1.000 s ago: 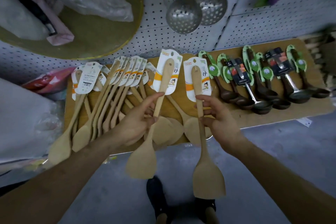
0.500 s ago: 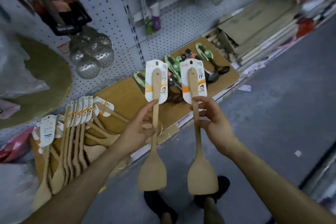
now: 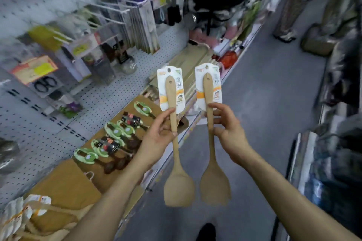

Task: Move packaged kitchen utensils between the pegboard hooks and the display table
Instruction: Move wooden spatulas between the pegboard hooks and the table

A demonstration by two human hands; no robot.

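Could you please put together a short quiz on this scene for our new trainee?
1. True or false: the left hand grips the left spatula by its blade.
2. The right hand holds the right spatula with its card: A above the hand; B below the hand; C removed.
3. What colour are most cards of the carded spoons on the display table?
Key: 1 false, by the handle; 2 A; 3 green.

The left hand [image 3: 158, 135] holds a carded wooden spatula [image 3: 178, 188] just left of a second spatula [image 3: 214, 188] in the right hand [image 3: 229, 131], both blades down above the aisle floor [image 3: 264, 103]. Packaged ladles [image 3: 109, 145] lie on the display table [image 3: 64, 184] at left, with the pegboard [image 3: 117, 94] behind.
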